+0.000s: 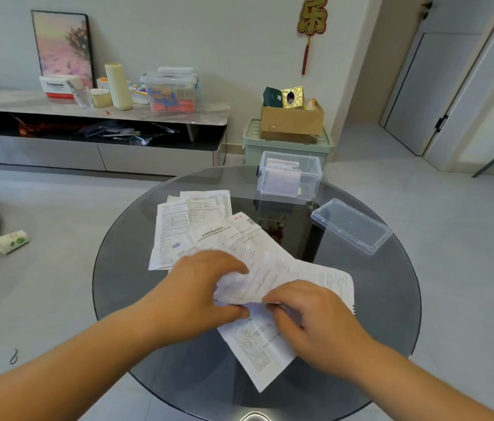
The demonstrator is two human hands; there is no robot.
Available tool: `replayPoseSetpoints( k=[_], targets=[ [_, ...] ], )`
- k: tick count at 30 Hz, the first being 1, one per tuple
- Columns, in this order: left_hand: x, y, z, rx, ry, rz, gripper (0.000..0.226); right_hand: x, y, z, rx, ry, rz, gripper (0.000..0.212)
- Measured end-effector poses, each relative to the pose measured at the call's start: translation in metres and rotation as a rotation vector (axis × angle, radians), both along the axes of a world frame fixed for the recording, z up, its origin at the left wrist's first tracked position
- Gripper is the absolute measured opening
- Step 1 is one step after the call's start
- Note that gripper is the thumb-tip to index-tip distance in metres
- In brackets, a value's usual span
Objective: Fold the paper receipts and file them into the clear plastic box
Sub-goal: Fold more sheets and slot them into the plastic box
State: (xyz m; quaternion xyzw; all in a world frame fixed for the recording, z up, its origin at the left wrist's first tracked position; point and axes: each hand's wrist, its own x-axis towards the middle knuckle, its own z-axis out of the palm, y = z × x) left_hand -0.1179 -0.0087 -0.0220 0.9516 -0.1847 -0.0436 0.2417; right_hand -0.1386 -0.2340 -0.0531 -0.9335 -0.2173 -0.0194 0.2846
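A white-and-red carton on the grey sideboard by the wall reads Panasonic. On the round smoked-glass table, the left hand and right hand both pinch a long creased white printed receipt mid-table, with bare glass to its right. At the far rim the clear plastic box holds folded papers, its clear lid lying apart on the right.
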Motion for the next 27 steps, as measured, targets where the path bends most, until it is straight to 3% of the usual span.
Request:
replayPoseSetpoints(
  k=[3, 6, 10, 16, 21, 27],
  targets=[
    [-0.002, 0.003, -0.006, 0.032, 0.049, -0.108, 0.018, -0.004, -0.011, -0.003, 0.045, 0.075, -0.002, 0.018],
    [0.0, 0.001, -0.014, 0.014, 0.031, -0.086, 0.019, -0.005, -0.019, -0.003, 0.025, 0.094, -0.03, 0.006],
    [0.009, -0.01, -0.021, -0.052, 0.023, 0.018, 0.026, -0.001, -0.018, 0.001, 0.017, 0.136, -0.179, 0.008],
    [0.017, -0.028, -0.035, 0.084, -0.091, 0.164, 0.052, 0.011, 0.0, -0.001, -0.083, 0.182, -0.366, 0.067],
    [0.018, -0.027, -0.042, 0.192, -0.062, 0.211, 0.077, 0.016, 0.004, -0.004, -0.235, 0.148, -0.345, 0.074],
    [0.023, -0.016, -0.034, 0.251, 0.041, 0.12, 0.082, 0.024, -0.004, 0.004, -0.238, 0.256, -0.35, 0.075]
  ],
)
